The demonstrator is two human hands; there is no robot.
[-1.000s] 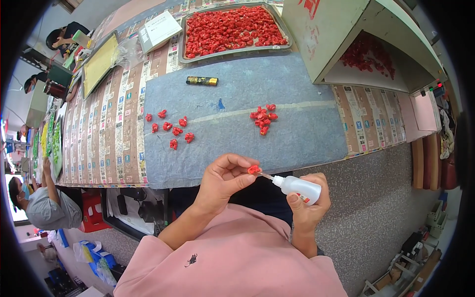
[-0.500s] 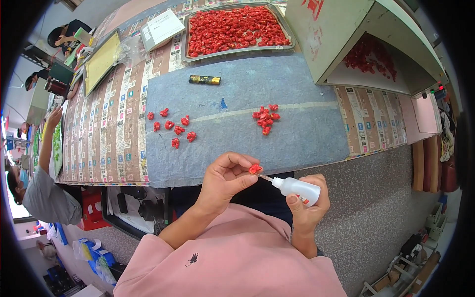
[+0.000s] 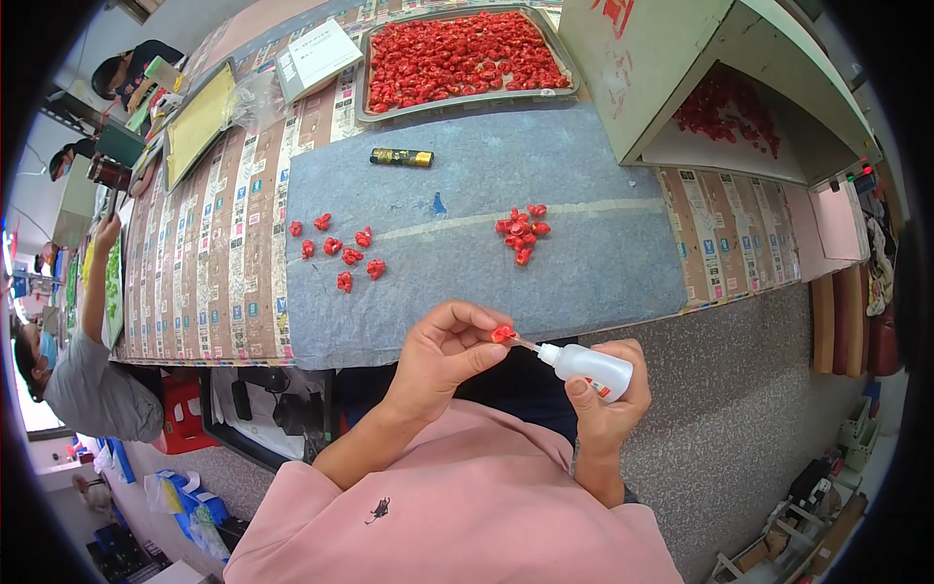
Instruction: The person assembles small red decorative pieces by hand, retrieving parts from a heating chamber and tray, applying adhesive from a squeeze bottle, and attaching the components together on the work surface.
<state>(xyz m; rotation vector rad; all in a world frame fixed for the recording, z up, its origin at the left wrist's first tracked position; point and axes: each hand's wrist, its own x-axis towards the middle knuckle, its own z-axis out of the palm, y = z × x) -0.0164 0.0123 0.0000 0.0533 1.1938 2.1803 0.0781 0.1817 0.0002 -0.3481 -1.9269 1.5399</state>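
Observation:
A small red flower-shaped piece (image 3: pixel 502 334) is pinched between the thumb and fingers of my left hand (image 3: pixel 446 348), just off the table's front edge. My right hand (image 3: pixel 615 394) is wrapped round a white squeeze bottle (image 3: pixel 593 368) with a thin nozzle. The bottle lies tilted, its nozzle tip touching or very near the red piece. On the blue cloth (image 3: pixel 418 311) beyond, several similar pieces (image 3: pixel 351 256) lie spread out at the left. A tight cluster of red pieces (image 3: pixel 522 232) sits to the right.
A metal tray (image 3: pixel 368 109) full of red pieces stands at the back, beside a white box (image 3: pixel 322 54). A black and gold tube (image 3: pixel 402 157) lies on the cloth. At the right, an open-fronted cabinet (image 3: pixel 608 88) holds more red pieces. Another person (image 3: pixel 102 389) works at the far left.
The bottle and my right hand have shifted very slightly right, while my left hand keeps its pinch on the red piece. At the far left, the other person's arm has moved a little.

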